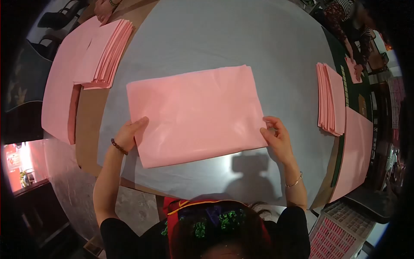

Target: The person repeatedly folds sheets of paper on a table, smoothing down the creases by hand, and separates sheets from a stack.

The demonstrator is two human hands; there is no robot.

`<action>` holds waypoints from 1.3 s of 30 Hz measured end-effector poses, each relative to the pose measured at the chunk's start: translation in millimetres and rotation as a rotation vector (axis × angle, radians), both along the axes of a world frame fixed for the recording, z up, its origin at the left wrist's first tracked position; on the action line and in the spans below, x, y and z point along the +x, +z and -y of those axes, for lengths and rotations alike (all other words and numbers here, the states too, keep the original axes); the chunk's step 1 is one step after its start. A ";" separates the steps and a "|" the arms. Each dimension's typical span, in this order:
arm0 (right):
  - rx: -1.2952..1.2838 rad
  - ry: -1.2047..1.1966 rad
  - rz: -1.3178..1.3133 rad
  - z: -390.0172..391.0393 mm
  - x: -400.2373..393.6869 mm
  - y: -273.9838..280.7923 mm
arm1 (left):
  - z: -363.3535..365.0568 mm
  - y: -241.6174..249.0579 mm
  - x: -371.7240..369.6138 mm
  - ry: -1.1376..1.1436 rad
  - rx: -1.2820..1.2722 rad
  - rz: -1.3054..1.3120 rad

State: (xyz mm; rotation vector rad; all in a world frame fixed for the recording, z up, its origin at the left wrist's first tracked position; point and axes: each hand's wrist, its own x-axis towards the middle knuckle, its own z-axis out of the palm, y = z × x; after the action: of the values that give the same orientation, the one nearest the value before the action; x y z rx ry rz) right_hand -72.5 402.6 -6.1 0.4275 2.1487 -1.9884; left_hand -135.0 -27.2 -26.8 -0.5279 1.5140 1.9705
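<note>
A wide sheet of pink paper, slightly creased and tilted, is held over the grey-covered table. More than one layer seems to show at its top right corner. My left hand grips its left edge, thumb on top and fingers hidden underneath. On the opposite side, my right hand pinches the lower right edge between thumb and fingers. A beaded bracelet circles my left wrist, and a thin bangle is on my right.
Stacked pink papers lie at the left, with another person's hand at their far end. More pink stacks stand at the right. Beyond them, a co-worker's hands touch pink paper. A plastic crate sits at the lower right.
</note>
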 end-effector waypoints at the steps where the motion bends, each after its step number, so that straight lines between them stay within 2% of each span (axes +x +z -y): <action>1: 0.049 0.034 0.010 -3.8 0.3 -7.1 | 0.3 -2.5 -1.2 -0.020 -0.058 -0.013; 8: 0.067 -0.044 0.114 -2.5 7.8 -19.9 | 0.2 -4.7 -2.8 -0.028 -0.033 0.072; 11: 0.101 -0.044 0.066 -0.2 6.8 -21.8 | -6.0 -4.0 8.4 0.028 -0.120 -0.053; 13: 0.123 -0.038 0.069 1.6 5.4 -20.3 | -18.4 1.7 20.1 0.112 -0.313 -0.275; 14: 0.149 -0.034 0.074 2.1 5.1 -19.3 | -20.0 2.2 24.9 0.116 -0.314 -0.271; 16: 0.121 -0.025 0.082 1.0 6.4 -19.3 | -21.6 2.8 33.4 0.144 -0.474 -0.456; 17: 0.092 -0.020 0.088 0.7 6.7 -19.4 | -21.4 1.1 37.8 0.148 -0.478 -0.452; 19: 0.103 -0.008 0.050 -0.2 6.9 -23.3 | -20.6 -4.0 46.2 0.083 -0.822 -0.560; 20: 0.119 -0.004 0.011 -0.4 7.1 -25.1 | -23.3 -3.6 48.5 0.089 -0.829 -0.557; 23: 0.117 -0.034 0.040 -0.2 9.6 -27.3 | -35.4 -5.5 54.2 0.070 -1.079 -0.697; 26: 0.087 -0.038 -0.029 -3.4 11.4 -38.6 | -38.9 -4.5 54.1 -0.004 -1.216 -0.686; 28: 0.123 -0.014 -0.016 -0.4 11.7 -31.9 | -41.0 -5.2 53.9 0.034 -1.204 -0.689; 31: 0.166 0.007 0.015 -0.5 11.5 -28.2 | -36.6 -9.9 50.1 -0.074 -1.272 -0.837; 33: 0.159 0.021 0.025 -0.4 10.2 -26.0 | -38.6 3.6 45.6 -0.197 -1.365 -0.698; 34: 0.160 0.009 0.024 -1.2 10.4 -27.8 | -41.8 12.5 41.0 -0.206 -1.361 -0.708; 36: 0.257 0.046 -0.037 -3.1 11.6 -33.3 | -50.7 26.2 29.4 -0.290 -1.642 -0.687; 37: 0.240 0.047 -0.048 -2.7 12.4 -32.4 | -55.8 25.7 22.4 -0.304 -1.634 -0.704; 39: 0.240 0.040 -0.083 -1.9 10.9 -29.4 | -70.5 24.0 1.7 -0.225 -1.498 -1.166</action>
State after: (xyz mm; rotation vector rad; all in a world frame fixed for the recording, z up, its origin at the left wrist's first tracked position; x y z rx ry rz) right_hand -61.6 404.5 -35.6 0.3376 2.4385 -1.7630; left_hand -133.3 43.3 -2.8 0.4224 3.4227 0.4711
